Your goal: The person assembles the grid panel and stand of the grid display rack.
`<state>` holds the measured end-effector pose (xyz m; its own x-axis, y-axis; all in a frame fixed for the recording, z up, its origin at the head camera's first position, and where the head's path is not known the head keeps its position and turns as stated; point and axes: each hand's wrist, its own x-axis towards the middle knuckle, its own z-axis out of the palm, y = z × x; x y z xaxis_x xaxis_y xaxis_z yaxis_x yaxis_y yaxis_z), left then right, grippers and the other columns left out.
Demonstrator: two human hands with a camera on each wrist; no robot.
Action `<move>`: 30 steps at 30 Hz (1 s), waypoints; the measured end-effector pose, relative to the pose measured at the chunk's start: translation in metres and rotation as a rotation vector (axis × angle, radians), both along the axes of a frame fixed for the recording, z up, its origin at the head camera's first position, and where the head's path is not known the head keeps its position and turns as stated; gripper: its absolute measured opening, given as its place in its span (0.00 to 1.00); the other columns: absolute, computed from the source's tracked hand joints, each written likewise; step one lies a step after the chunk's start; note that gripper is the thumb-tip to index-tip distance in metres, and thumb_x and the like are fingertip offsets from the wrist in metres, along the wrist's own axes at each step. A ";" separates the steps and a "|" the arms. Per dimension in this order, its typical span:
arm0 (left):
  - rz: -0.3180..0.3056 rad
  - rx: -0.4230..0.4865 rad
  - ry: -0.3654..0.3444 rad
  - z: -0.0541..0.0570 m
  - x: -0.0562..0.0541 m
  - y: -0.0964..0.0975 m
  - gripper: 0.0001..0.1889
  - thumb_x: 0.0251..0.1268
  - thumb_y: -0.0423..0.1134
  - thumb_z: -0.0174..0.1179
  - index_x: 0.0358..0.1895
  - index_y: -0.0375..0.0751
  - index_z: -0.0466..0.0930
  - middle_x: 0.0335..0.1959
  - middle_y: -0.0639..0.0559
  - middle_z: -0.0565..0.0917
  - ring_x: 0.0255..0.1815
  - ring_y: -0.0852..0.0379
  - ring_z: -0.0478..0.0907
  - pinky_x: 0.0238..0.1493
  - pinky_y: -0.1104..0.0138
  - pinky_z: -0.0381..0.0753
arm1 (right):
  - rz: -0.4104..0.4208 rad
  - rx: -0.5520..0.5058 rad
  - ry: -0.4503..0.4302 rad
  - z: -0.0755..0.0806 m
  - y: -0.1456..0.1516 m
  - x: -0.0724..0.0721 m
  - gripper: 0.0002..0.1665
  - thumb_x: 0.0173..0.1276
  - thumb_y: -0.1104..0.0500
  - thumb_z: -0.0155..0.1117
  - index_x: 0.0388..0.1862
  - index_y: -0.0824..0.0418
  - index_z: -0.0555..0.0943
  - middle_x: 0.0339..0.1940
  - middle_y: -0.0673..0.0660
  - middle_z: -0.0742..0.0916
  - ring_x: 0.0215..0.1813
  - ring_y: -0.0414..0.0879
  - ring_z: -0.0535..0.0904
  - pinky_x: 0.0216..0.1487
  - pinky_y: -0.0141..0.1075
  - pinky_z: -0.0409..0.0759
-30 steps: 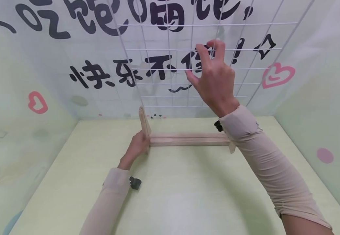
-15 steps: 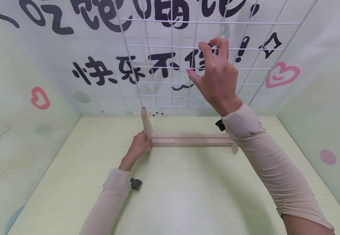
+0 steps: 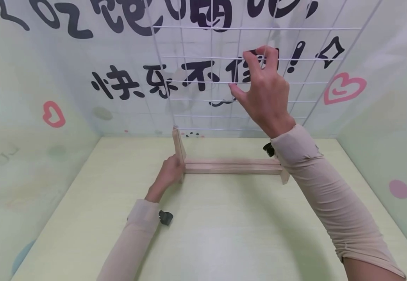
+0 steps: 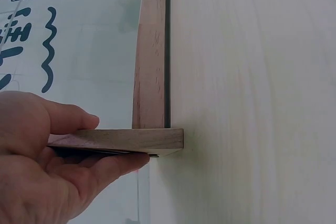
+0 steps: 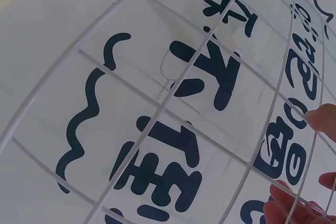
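A low wooden stand lies on the table, with a double crossbar (image 3: 233, 168) between two end pieces. My left hand (image 3: 170, 171) grips the left upright end piece (image 3: 179, 142). In the left wrist view, thumb and fingers pinch this flat board (image 4: 126, 139) from both sides. Above the stand, my right hand (image 3: 268, 91) holds a white wire grid panel (image 3: 203, 82) by its wires, thumb low and fingers hooked higher up. The panel's bottom edge hangs behind and above the crossbar. In the right wrist view, fingertips (image 5: 283, 208) show through the mesh. My right sleeve partly hides the right end piece (image 3: 285, 177).
The pale table (image 3: 207, 234) meets a back wall banner (image 3: 126, 121) with large black lettering. Side walls (image 3: 13, 168) with printed hearts and dots close in left and right. A small black camera (image 3: 166, 217) sits at the left wrist, another (image 3: 268, 149) at the right.
The head view has shifted, so everything appears slightly farther right. The wire panel sits a little lower against the table's back edge. Both hands keep their holds.
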<state>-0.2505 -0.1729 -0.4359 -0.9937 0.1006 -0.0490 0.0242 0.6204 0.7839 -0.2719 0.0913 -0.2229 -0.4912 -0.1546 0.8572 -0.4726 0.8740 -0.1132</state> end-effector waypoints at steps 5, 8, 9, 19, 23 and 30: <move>-0.009 -0.005 -0.003 0.000 -0.002 0.003 0.26 0.72 0.33 0.48 0.71 0.26 0.61 0.50 0.30 0.81 0.31 0.46 0.82 0.23 0.66 0.78 | 0.002 -0.001 -0.004 -0.003 0.004 -0.002 0.36 0.61 0.48 0.73 0.64 0.61 0.75 0.61 0.65 0.75 0.18 0.55 0.70 0.20 0.42 0.71; -0.005 -0.012 -0.004 0.001 -0.002 0.003 0.26 0.72 0.32 0.48 0.70 0.25 0.62 0.50 0.29 0.81 0.30 0.47 0.81 0.23 0.66 0.77 | 0.003 -0.001 -0.007 -0.005 0.005 -0.002 0.36 0.61 0.47 0.73 0.64 0.60 0.75 0.61 0.65 0.75 0.17 0.54 0.69 0.20 0.40 0.69; -0.007 -0.014 -0.005 0.000 -0.002 0.003 0.26 0.72 0.32 0.48 0.70 0.25 0.62 0.50 0.29 0.81 0.31 0.48 0.81 0.23 0.66 0.77 | 0.000 0.000 -0.009 -0.005 0.006 -0.003 0.36 0.61 0.47 0.73 0.64 0.60 0.75 0.61 0.66 0.75 0.17 0.54 0.69 0.20 0.40 0.68; 0.001 -0.019 -0.005 0.002 -0.002 0.003 0.24 0.71 0.33 0.48 0.67 0.25 0.65 0.40 0.34 0.83 0.28 0.48 0.82 0.22 0.67 0.77 | 0.001 0.004 -0.024 -0.009 0.008 -0.007 0.35 0.61 0.47 0.73 0.64 0.61 0.75 0.61 0.65 0.75 0.17 0.54 0.69 0.19 0.37 0.64; 0.014 -0.032 -0.016 0.002 -0.003 0.002 0.25 0.72 0.34 0.48 0.69 0.25 0.63 0.46 0.31 0.82 0.27 0.50 0.80 0.20 0.68 0.76 | -0.004 0.025 -0.029 -0.011 0.005 -0.008 0.36 0.62 0.47 0.72 0.64 0.63 0.75 0.60 0.66 0.75 0.16 0.53 0.67 0.19 0.37 0.63; -0.001 0.015 -0.104 0.004 -0.003 -0.004 0.32 0.75 0.40 0.50 0.76 0.31 0.51 0.65 0.30 0.72 0.53 0.41 0.80 0.46 0.54 0.84 | -0.006 0.037 -0.029 -0.015 0.003 -0.010 0.37 0.61 0.47 0.72 0.64 0.64 0.75 0.60 0.67 0.75 0.16 0.53 0.67 0.19 0.37 0.63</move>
